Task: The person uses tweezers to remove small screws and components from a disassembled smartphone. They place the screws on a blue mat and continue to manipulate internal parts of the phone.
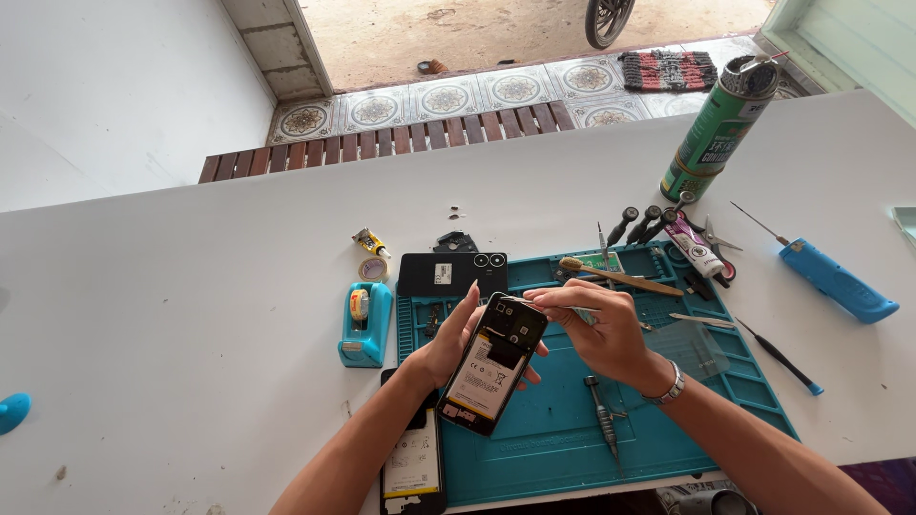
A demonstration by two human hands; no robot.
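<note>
Teal mat [553, 448] nearest, front edge cut off by the frame. Second opened phone [413, 467] lies at its left corner, partly under the left forearm. Left hand [448, 343] wraps the opened phone [494, 362] from behind, held tilted above the mat, battery showing; fingers mostly hidden behind it. Right hand [596, 329] pinched shut at the phone's top edge; what it grips is too small to tell. Screwdriver [603, 415] on the mat below the wrist. Teal tape dispenser [364, 324] left of the mat. Black back cover [450, 274] behind. Toothbrush [615, 275] and tools further back, blue tool [840, 281] right, green spray can [720, 129] farthest.
</note>
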